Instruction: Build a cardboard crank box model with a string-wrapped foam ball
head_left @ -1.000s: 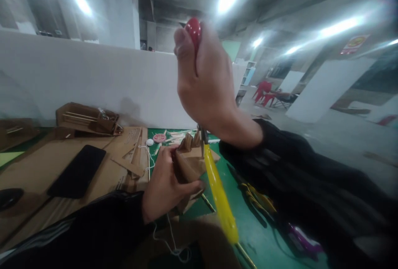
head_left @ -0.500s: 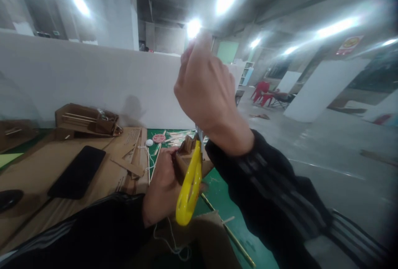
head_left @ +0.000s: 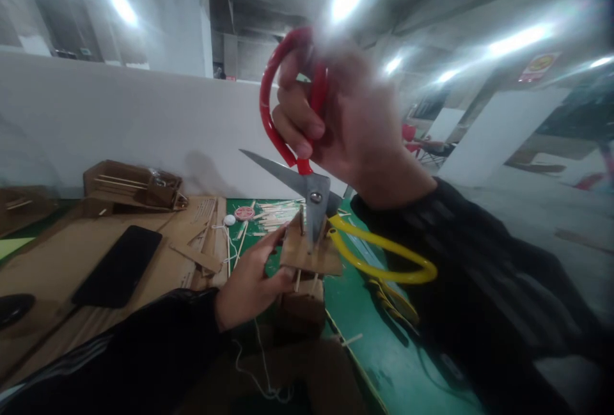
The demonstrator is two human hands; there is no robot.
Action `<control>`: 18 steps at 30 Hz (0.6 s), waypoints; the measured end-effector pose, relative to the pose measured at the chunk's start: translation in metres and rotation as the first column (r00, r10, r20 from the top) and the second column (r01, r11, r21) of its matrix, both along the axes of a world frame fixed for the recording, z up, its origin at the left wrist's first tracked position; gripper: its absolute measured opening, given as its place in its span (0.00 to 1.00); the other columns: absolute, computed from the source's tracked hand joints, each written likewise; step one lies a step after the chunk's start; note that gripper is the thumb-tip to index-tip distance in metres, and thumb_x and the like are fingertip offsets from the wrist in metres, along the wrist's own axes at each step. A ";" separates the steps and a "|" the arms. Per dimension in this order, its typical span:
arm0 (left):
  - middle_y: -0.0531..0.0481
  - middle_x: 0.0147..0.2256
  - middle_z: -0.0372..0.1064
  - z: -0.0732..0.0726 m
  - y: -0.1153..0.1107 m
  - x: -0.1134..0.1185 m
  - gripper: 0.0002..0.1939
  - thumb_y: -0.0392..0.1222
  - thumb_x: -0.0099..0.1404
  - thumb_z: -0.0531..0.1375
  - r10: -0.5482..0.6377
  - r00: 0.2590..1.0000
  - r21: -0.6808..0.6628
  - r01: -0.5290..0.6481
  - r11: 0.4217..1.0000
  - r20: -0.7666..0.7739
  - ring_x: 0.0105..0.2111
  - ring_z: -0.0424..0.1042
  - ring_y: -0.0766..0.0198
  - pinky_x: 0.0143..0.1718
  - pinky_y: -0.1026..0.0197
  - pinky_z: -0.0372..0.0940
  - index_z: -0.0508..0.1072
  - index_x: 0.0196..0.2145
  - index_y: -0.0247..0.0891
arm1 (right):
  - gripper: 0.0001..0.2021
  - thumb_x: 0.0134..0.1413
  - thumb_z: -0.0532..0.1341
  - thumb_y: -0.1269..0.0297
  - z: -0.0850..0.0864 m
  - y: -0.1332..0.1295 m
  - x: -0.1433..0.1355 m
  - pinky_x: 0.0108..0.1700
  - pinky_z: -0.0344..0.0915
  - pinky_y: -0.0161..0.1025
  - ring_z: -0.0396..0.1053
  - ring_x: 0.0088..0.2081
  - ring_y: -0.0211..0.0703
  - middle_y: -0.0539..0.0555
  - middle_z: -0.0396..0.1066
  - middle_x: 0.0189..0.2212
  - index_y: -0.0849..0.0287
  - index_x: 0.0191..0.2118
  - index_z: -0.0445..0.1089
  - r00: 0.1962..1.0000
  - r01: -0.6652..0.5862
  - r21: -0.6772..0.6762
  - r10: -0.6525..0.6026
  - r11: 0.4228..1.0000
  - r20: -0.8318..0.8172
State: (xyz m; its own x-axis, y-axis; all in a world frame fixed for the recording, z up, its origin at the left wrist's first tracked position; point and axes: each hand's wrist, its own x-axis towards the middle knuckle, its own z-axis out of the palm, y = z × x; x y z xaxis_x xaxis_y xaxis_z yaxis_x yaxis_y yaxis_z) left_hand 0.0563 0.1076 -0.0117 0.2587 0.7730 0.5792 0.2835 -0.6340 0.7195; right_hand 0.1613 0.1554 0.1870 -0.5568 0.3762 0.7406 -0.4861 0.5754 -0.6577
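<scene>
My right hand point(head_left: 355, 114) is raised and its fingers are wrapped round the red handle of a pair of scissors point(head_left: 316, 194). The blades are spread, and one points down with its tip at the top piece of a cardboard model point(head_left: 292, 255). A yellow handle hangs loose to the right. Below, my left hand point(head_left: 254, 284) grips the model from its left side, thumb and fingers on the cardboard. Thin wooden sticks show under the model's top piece. White string point(head_left: 263, 383) trails below the left hand.
A black phone point(head_left: 118, 266) lies on cardboard sheets point(head_left: 62, 236) at the left, with another cardboard model point(head_left: 132, 186) behind it. Several wooden sticks point(head_left: 283, 213) and a pink disc point(head_left: 244, 213) lie on the green table point(head_left: 369, 332). Yellow-handled pliers point(head_left: 393, 303) rest at the right.
My right hand has turned and shifted right, bringing the red handle into view. The scissors' blades now show spread, and the yellow handle has swung right. The cardboard model has turned in my left hand.
</scene>
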 end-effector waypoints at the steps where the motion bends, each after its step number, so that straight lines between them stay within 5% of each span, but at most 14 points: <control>1: 0.45 0.63 0.57 -0.003 0.001 -0.001 0.30 0.38 0.67 0.54 -0.035 0.999 0.009 0.035 0.999 0.010 0.63 0.56 0.51 0.64 0.49 0.52 0.55 0.66 0.42 | 0.22 0.64 0.51 0.49 0.001 0.000 0.001 0.13 0.48 0.32 0.47 0.11 0.33 0.41 0.47 0.11 0.55 0.22 0.60 1.000 -0.021 -0.020 0.021 1.000 0.011; 7: 0.48 0.63 0.59 -0.015 0.003 -0.004 0.25 0.43 0.73 0.47 -0.041 0.999 -0.024 0.041 0.999 -0.004 0.65 0.54 0.52 0.66 0.47 0.48 0.54 0.66 0.45 | 0.21 0.68 0.45 0.55 0.005 -0.005 -0.003 0.11 0.47 0.28 0.40 0.12 0.28 0.43 0.63 0.22 0.58 0.25 0.60 0.979 -0.189 -0.155 0.198 0.970 0.041; 12: 0.45 0.65 0.54 -0.022 0.005 -0.005 0.28 0.46 0.72 0.50 -0.010 0.999 -0.093 0.013 0.996 0.031 0.66 0.50 0.51 0.67 0.47 0.46 0.52 0.67 0.41 | 0.26 0.71 0.38 0.57 0.009 -0.012 -0.008 0.12 0.48 0.29 0.40 0.12 0.30 0.42 0.51 0.13 0.59 0.24 0.61 0.903 -0.349 -0.150 0.374 0.925 0.209; 15: 0.43 0.66 0.50 -0.022 0.008 -0.004 0.31 0.49 0.71 0.53 -0.014 0.996 -0.164 0.029 0.986 0.091 0.67 0.48 0.50 0.67 0.46 0.45 0.50 0.67 0.40 | 0.24 0.71 0.41 0.61 0.006 -0.021 -0.009 0.13 0.48 0.30 0.42 0.15 0.30 0.44 0.55 0.18 0.60 0.24 0.62 0.939 -0.255 -0.038 0.256 0.966 0.228; 18: 0.41 0.65 0.51 -0.017 0.012 -0.005 0.33 0.51 0.68 0.56 0.012 0.987 -0.222 0.024 0.975 0.157 0.66 0.49 0.48 0.65 0.45 0.47 0.50 0.66 0.40 | 0.18 0.70 0.45 0.62 0.000 -0.030 -0.008 0.16 0.50 0.29 0.48 0.19 0.29 0.46 0.62 0.28 0.60 0.30 0.64 0.987 0.003 0.126 -0.023 0.992 0.160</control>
